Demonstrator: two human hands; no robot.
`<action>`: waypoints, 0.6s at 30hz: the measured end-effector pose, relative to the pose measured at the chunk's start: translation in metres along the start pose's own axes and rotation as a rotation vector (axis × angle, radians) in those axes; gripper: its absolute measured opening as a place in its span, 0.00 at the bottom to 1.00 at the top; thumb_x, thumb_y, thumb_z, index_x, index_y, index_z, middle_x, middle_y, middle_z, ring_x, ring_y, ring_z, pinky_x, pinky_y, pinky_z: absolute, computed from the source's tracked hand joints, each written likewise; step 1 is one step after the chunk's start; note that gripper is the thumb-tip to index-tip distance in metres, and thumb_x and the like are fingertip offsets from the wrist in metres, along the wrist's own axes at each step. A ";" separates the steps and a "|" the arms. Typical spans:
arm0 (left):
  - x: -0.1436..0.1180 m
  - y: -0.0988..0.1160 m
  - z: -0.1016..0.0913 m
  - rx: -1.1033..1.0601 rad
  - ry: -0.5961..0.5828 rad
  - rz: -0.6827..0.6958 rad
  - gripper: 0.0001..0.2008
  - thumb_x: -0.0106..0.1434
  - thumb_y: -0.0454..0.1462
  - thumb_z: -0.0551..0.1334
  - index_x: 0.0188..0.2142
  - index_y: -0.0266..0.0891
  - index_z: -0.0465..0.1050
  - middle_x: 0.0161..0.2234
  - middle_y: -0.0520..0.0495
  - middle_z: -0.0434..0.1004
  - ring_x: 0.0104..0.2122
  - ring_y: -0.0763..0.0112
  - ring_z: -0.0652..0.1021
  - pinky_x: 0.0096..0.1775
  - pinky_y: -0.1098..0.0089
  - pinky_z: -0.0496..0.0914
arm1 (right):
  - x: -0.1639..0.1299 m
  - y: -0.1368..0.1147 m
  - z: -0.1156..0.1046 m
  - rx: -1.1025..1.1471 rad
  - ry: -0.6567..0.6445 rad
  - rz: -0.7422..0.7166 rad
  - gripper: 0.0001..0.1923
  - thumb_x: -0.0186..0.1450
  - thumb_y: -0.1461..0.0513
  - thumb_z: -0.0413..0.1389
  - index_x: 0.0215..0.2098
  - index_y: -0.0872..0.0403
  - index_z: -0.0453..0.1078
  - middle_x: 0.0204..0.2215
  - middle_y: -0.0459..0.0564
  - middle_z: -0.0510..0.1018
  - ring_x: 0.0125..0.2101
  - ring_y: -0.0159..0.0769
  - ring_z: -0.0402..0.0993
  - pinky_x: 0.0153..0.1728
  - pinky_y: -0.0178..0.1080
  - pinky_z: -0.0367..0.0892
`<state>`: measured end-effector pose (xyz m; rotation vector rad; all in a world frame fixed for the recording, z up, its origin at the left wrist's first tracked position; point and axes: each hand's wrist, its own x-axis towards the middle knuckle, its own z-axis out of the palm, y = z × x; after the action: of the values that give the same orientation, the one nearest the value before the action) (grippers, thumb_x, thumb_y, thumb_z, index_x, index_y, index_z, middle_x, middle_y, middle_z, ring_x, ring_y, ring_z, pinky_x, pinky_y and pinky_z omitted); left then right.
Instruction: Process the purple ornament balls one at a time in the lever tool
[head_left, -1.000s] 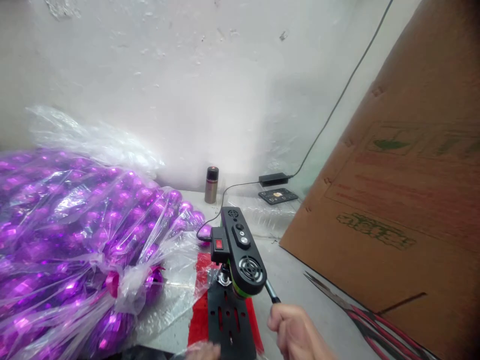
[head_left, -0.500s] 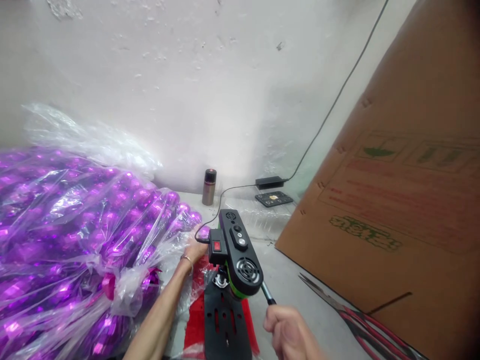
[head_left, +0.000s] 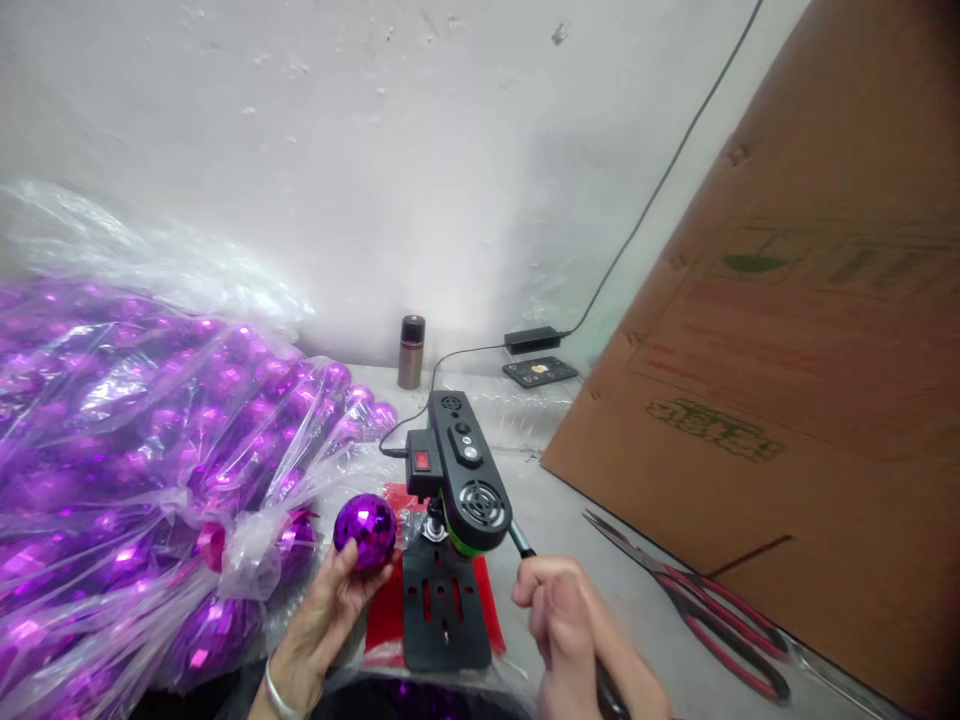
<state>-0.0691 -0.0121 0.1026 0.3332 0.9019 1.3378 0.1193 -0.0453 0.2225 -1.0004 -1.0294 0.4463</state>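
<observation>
My left hand (head_left: 334, 605) grips a shiny purple mirror-faceted ball (head_left: 365, 531), its thumb on the near side, just left of a small black machine (head_left: 470, 460). That machine has a red switch, a green lower rim and a slotted black base plate (head_left: 447, 610) resting on red material (head_left: 384, 625). On the machine's right, my right hand (head_left: 566, 635) is wrapped round a lever (head_left: 523, 541) with a metal rod and a dark handle. Clear plastic bags (head_left: 247, 560) of many similar purple balls (head_left: 217, 400) lie to the left of my left hand.
Scissors (head_left: 675, 580) with red and black handles lie on the right, beside a large cardboard box (head_left: 697, 400). At the back stand a dark-capped bottle (head_left: 411, 353), a black power adapter (head_left: 532, 341) with its cord, and a flat black phone-like object (head_left: 540, 371).
My left hand has come back toward me from behind the machine, with a purple ball now visible in it. My right hand stays on the lever. The view has shifted slightly.
</observation>
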 end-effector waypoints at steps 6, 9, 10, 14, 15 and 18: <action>-0.010 -0.044 -0.003 0.431 0.112 0.183 0.42 0.50 0.58 0.82 0.58 0.39 0.79 0.55 0.37 0.88 0.59 0.41 0.84 0.64 0.48 0.76 | 0.014 -0.014 0.002 -0.046 -0.082 -0.060 0.25 0.82 0.57 0.53 0.25 0.51 0.62 0.23 0.43 0.67 0.25 0.30 0.64 0.29 0.38 0.59; -0.013 -0.050 0.003 0.565 0.103 0.261 0.45 0.47 0.62 0.80 0.57 0.38 0.80 0.55 0.37 0.88 0.60 0.39 0.82 0.69 0.47 0.71 | 0.016 -0.014 0.001 -0.067 -0.095 -0.088 0.24 0.82 0.58 0.53 0.26 0.51 0.62 0.23 0.43 0.68 0.24 0.30 0.65 0.29 0.38 0.60; -0.014 -0.050 0.005 0.568 0.090 0.255 0.45 0.48 0.63 0.79 0.57 0.39 0.81 0.54 0.38 0.88 0.60 0.39 0.83 0.68 0.47 0.71 | 0.015 -0.013 0.001 -0.072 -0.101 -0.093 0.24 0.82 0.58 0.52 0.26 0.51 0.62 0.23 0.43 0.68 0.24 0.30 0.65 0.29 0.38 0.60; -0.013 -0.051 0.008 0.423 0.134 0.207 0.43 0.55 0.64 0.75 0.61 0.41 0.78 0.58 0.38 0.87 0.59 0.41 0.84 0.62 0.49 0.78 | 0.014 -0.011 -0.002 -0.059 -0.119 -0.100 0.23 0.82 0.60 0.52 0.26 0.51 0.63 0.23 0.43 0.67 0.24 0.30 0.64 0.29 0.38 0.59; -0.011 -0.052 0.009 0.337 0.149 0.174 0.45 0.56 0.64 0.75 0.65 0.43 0.75 0.58 0.39 0.86 0.55 0.43 0.86 0.57 0.50 0.81 | 0.013 -0.011 -0.002 -0.056 -0.120 -0.097 0.23 0.82 0.60 0.52 0.27 0.51 0.63 0.24 0.43 0.67 0.25 0.30 0.64 0.29 0.38 0.58; -0.006 -0.056 0.008 0.048 0.136 0.056 0.44 0.60 0.63 0.74 0.68 0.45 0.72 0.55 0.40 0.88 0.45 0.50 0.90 0.47 0.55 0.85 | 0.012 -0.011 -0.002 -0.057 -0.112 -0.085 0.23 0.82 0.61 0.51 0.26 0.51 0.64 0.24 0.43 0.67 0.25 0.30 0.64 0.29 0.38 0.58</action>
<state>-0.0244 -0.0293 0.0720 0.3099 1.0460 1.4050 0.1250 -0.0431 0.2372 -0.9864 -1.1861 0.4081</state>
